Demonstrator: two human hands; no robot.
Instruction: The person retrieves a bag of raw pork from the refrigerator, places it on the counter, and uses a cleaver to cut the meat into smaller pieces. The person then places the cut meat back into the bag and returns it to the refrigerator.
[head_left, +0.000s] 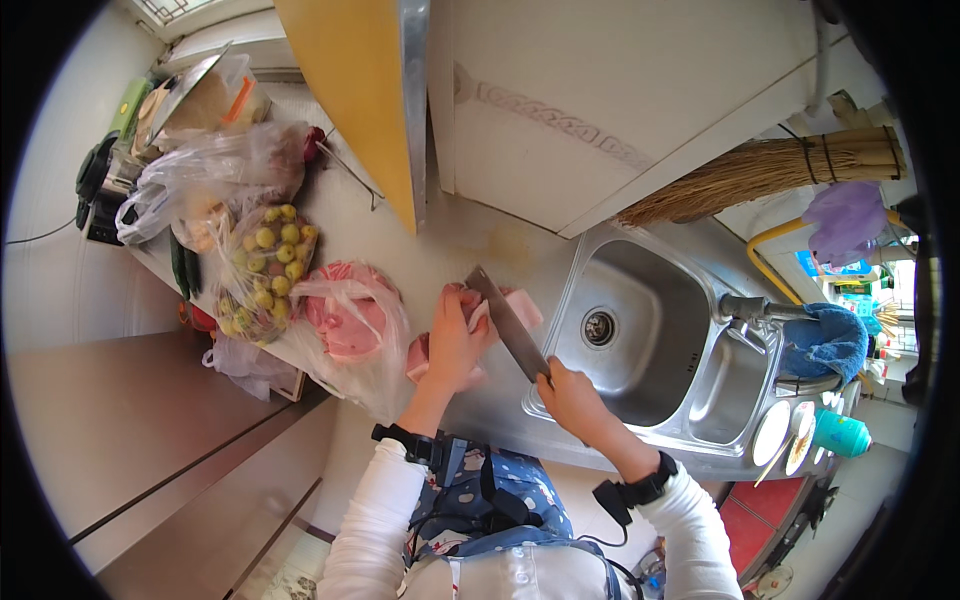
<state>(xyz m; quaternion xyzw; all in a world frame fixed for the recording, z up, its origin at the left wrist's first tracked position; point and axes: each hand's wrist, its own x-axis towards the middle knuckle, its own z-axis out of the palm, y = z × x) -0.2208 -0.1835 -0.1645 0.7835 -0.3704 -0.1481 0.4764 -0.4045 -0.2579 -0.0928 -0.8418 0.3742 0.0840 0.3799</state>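
My right hand (570, 397) is closed around the handle of a broad-bladed kitchen knife (510, 326), its blade slanting up and to the left. Under my left hand (455, 337) is a piece of raw pork (474, 307), which the fingers grip right beside the blade. A fatty pale part of meat (523, 307) shows on the far side of the knife. Another chunk of meat (418, 356) lies by my left wrist, partly covered by the hand. Further left, a clear plastic bag (382, 330) holds more raw pink meat (349, 315).
A steel sink (645, 330) with a faucet (742, 307) adjoins the worktop on the right. Bagged green fruit (262, 270), cucumbers (184, 266) and a filled plastic bag (225, 165) crowd the left. A yellow board (367, 90) and a straw broom (772, 172) stand at the back.
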